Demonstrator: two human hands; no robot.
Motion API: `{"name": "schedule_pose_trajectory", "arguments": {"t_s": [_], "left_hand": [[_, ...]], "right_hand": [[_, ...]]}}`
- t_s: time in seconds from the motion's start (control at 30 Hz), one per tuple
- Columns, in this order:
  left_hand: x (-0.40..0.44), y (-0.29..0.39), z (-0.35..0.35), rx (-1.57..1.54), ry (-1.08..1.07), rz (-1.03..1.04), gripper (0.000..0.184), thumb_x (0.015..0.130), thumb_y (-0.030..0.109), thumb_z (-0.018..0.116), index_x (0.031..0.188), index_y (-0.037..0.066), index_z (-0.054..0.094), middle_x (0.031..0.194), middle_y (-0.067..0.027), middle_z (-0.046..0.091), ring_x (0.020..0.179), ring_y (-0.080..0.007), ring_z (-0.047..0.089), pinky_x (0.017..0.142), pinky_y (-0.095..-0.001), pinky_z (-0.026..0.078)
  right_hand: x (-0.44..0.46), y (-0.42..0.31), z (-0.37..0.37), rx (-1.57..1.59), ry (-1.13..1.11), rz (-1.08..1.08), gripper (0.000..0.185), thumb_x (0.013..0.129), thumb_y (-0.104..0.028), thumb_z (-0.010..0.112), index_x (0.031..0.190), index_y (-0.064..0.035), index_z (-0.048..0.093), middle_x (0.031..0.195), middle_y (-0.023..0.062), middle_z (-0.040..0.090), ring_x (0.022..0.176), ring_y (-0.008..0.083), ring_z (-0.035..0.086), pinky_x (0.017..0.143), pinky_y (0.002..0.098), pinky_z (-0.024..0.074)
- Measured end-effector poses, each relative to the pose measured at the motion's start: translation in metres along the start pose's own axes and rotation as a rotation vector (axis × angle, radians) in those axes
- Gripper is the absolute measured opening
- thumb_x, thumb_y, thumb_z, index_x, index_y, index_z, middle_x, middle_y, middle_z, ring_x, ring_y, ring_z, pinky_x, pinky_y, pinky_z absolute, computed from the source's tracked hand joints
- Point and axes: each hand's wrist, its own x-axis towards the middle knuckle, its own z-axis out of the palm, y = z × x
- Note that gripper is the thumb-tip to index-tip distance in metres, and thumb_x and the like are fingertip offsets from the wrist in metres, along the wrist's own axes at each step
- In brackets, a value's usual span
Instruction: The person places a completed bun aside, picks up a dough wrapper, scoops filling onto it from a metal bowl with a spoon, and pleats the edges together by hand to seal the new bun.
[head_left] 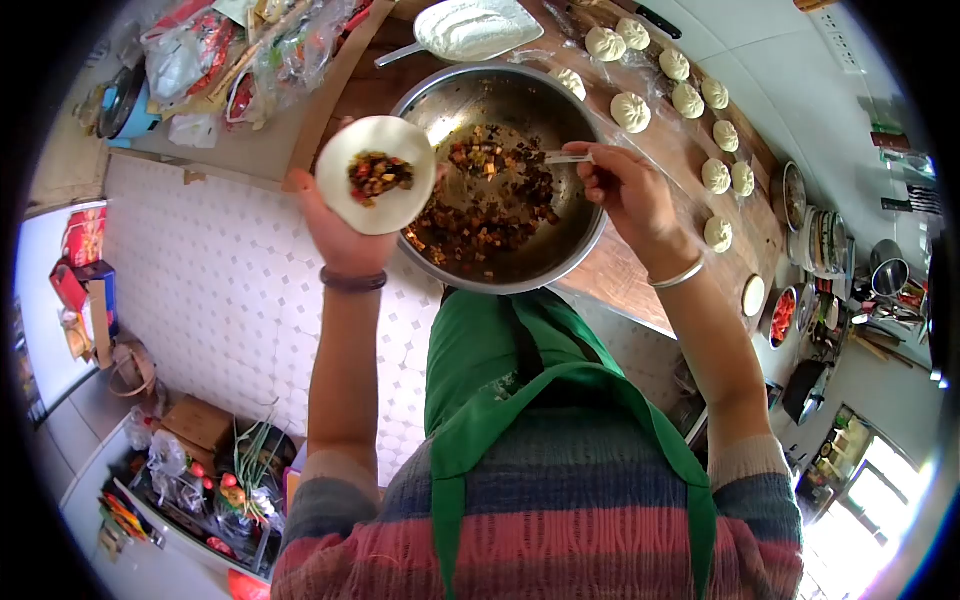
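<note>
My left hand (pixel 345 245) holds up a round, pale dough wrapper (pixel 397 138), its fingers curved under and around the edge. A small heap of chopped dark filling (pixel 380 180) lies in the middle of the wrapper. Just right of it is a large steel bowl (pixel 545 265), with more diced brown and orange filling (pixel 490 230) inside. My right hand (pixel 630 195) is closed on the handle of a spoon (pixel 566 158) over the right side of this bowl. The spoon's head reaches toward the filling and is hard to make out.
Several pleated buns (pixel 630 112) sit on the floured wooden board (pixel 655 260). Behind the bowl stands a metal scoop of flour (pixel 475 28). A dough round (pixel 753 296) lies near a bowl of red pieces (pixel 783 318) at the right. Plastic bags (pixel 190 60) crowd the upper left.
</note>
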Motion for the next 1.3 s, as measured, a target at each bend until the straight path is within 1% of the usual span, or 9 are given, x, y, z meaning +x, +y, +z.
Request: {"name": "schedule_pose_trajectory", "arguments": {"t_s": [0.23,0.37,0.4,0.5,0.8,0.93,1.07,1.17,1.3], "left_hand": [[-0.005,-0.05,0.044,-0.333,-0.2,-0.242,0.061,0.093,0.058,0.04,0.133,0.012,0.044,0.132,-0.0142,0.048,0.119,-0.0396,0.046,0.097,-0.0687,0.035],[-0.003,-0.061,0.055,-0.345,-0.247,-0.243,0.059,0.092,0.056,0.046,0.131,0.012,0.046,0.126,-0.0123,0.053,0.116,-0.0356,0.051,0.095,-0.0637,0.04],[-0.003,-0.062,0.057,-0.34,-0.246,-0.249,0.059,0.092,0.055,0.046,0.131,0.012,0.046,0.126,-0.0119,0.054,0.115,-0.0347,0.052,0.095,-0.0622,0.041],[0.0,-0.063,0.058,-0.319,-0.239,-0.232,0.059,0.092,0.056,0.046,0.131,0.012,0.046,0.125,-0.0112,0.055,0.115,-0.0331,0.053,0.095,-0.0582,0.043],[0.003,-0.061,0.056,-0.441,-0.359,-0.297,0.067,0.089,0.058,0.048,0.137,0.012,0.041,0.135,-0.016,0.046,0.125,-0.0377,0.044,0.1,-0.0677,0.033],[0.006,-0.059,0.054,-0.355,-0.314,-0.258,0.063,0.09,0.06,0.046,0.132,0.014,0.045,0.13,-0.0135,0.05,0.118,-0.0389,0.049,0.095,-0.0684,0.038],[0.013,-0.051,0.037,-0.313,-0.269,-0.23,0.066,0.089,0.061,0.046,0.136,0.016,0.04,0.134,-0.0148,0.046,0.123,-0.0398,0.045,0.099,-0.0678,0.034],[0.018,-0.034,0.013,-0.35,-0.438,-0.244,0.068,0.09,0.064,0.04,0.139,0.017,0.038,0.138,-0.0131,0.043,0.126,-0.0394,0.042,0.1,-0.0669,0.034],[0.014,-0.006,-0.015,-0.295,-0.401,-0.114,0.07,0.09,0.066,0.032,0.14,0.018,0.037,0.14,-0.0116,0.042,0.128,-0.0384,0.041,0.1,-0.0668,0.034]], "right_hand": [[-0.044,-0.007,0.044,-0.415,0.142,-0.445,0.024,0.095,-0.008,0.047,0.107,0.0026,0.065,0.077,0.0062,0.064,0.063,0.0075,0.052,0.063,0.025,0.0483],[-0.05,0.008,0.037,-1.082,0.076,-1.16,0.028,0.08,0.006,0.062,0.107,0.001,0.065,0.078,0.0088,0.058,0.068,0.0189,0.054,0.061,0.0301,0.0468],[-0.051,0.008,0.036,-1.134,0.049,-1.259,0.038,0.071,0.009,0.067,0.108,0.0006,0.065,0.08,0.0084,0.055,0.071,0.0239,0.054,0.061,0.0323,0.046],[-0.053,0.007,0.032,-1.217,0.055,-1.374,0.038,0.071,0.008,0.067,0.108,0.0015,0.064,0.081,0.007,0.055,0.07,0.0229,0.054,0.061,0.0329,0.0464],[-0.05,0.0,0.025,-1.203,0.077,-1.385,0.037,0.074,0.008,0.065,0.111,0.0029,0.063,0.082,0.0078,0.057,0.071,0.0196,0.055,0.062,0.0295,0.0471],[-0.051,0.013,0.031,-0.502,0.158,-0.819,0.023,0.095,-0.005,0.053,0.114,0.0044,0.061,0.085,0.0055,0.061,0.071,0.0099,0.053,0.063,0.0244,0.0449],[-0.043,0.004,0.031,0.093,0.175,-0.488,0.028,0.098,-0.017,0.049,0.114,0.003,0.062,0.083,0.0054,0.063,0.068,0.0088,0.051,0.063,0.0207,0.0415],[-0.033,0.002,0.009,-0.088,0.194,-0.445,0.027,0.098,-0.014,0.048,0.111,0.004,0.063,0.083,0.0045,0.063,0.071,0.008,0.051,0.063,0.0217,0.0424],[-0.021,0.029,-0.019,-1.297,0.25,-0.704,0.018,0.089,-0.004,0.055,0.102,0.0021,0.066,0.085,0.014,0.065,0.072,0.025,0.06,0.068,0.0325,0.0499]]}}
